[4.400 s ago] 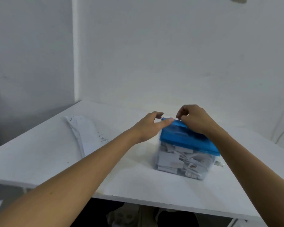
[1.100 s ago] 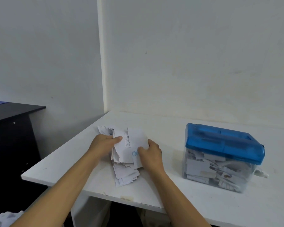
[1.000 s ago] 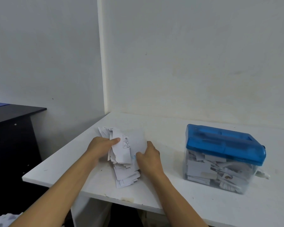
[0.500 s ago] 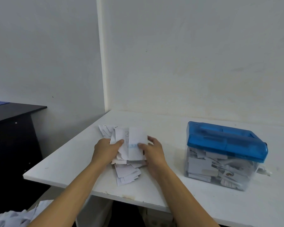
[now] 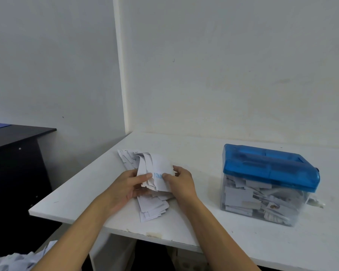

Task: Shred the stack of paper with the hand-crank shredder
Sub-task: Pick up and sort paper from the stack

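Head view. Stack of paper (image 5: 153, 206): lying on the white table (image 5: 203, 153), well left of the hand-crank shredder (image 5: 270, 169). Top torn sheet (image 5: 158, 167) is pinched between left hand (image 5: 125, 184) and right hand (image 5: 181, 182). Step judged: sheet selection. Next required: the sheet is to be fed into the shredder's slot and the crank turned.

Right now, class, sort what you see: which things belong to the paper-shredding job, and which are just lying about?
Job: paper stack; held sheets, pinched by left hand and right hand; blue-lidded shredder.
Lying about: black desk; loose paper low at the left.
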`<control>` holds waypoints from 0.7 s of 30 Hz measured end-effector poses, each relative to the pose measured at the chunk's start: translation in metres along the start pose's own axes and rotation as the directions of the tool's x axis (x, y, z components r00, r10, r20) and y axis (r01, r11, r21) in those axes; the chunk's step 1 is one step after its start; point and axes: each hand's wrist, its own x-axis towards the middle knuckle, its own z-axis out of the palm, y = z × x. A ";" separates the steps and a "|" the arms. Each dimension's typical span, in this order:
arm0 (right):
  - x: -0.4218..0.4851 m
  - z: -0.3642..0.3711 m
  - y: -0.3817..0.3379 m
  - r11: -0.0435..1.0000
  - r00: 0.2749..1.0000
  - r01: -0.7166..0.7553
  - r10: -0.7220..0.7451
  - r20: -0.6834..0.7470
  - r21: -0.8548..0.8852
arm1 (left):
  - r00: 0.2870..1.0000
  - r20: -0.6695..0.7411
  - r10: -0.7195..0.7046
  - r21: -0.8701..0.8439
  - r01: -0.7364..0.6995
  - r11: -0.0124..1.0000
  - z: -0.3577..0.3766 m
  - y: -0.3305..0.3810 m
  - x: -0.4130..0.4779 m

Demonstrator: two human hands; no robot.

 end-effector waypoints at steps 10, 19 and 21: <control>-0.003 0.002 0.000 0.999 0.996 0.016 -0.019 0.092 0.030 | 0.998 -0.063 -0.016 0.165 0.027 0.986 0.007 0.004 -0.001; -0.005 0.004 0.001 0.993 0.990 0.093 -0.085 0.114 -0.074 | 0.918 -0.379 0.117 0.581 0.137 0.803 0.029 0.002 0.005; -0.005 0.004 0.002 0.990 0.989 0.108 -0.097 0.110 -0.093 | 0.898 -0.397 0.190 0.650 0.129 0.749 0.030 0.002 0.004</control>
